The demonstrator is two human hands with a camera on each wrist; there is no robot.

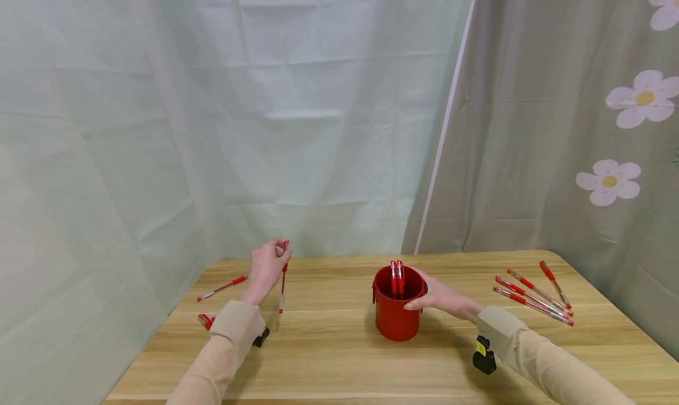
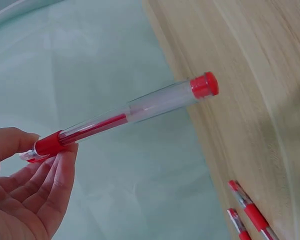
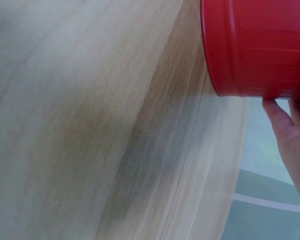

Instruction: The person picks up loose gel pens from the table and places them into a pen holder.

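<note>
My left hand [image 1: 263,273] pinches a red pen [image 1: 283,290] between thumb and fingers, above the left part of the table. The pen hangs almost straight down. In the left wrist view, the fingertips grip its red grip section [image 2: 49,144], while the clear barrel and red end point away from the palm. A red bucket [image 1: 396,323] with small side handles stands near the table's middle. Several red pens [image 1: 396,278] stick up inside it. My right hand [image 1: 437,294] holds the bucket from the right, thumb at the front near the rim; the other fingers are mostly hidden behind.
Several red pens [image 1: 530,299] lie at the table's right. On the left lies one red pen [image 1: 223,288], with another red pen [image 1: 204,321] partly hidden by my left sleeve. Pale curtains [image 1: 318,128] hang behind the wooden table [image 1: 329,358].
</note>
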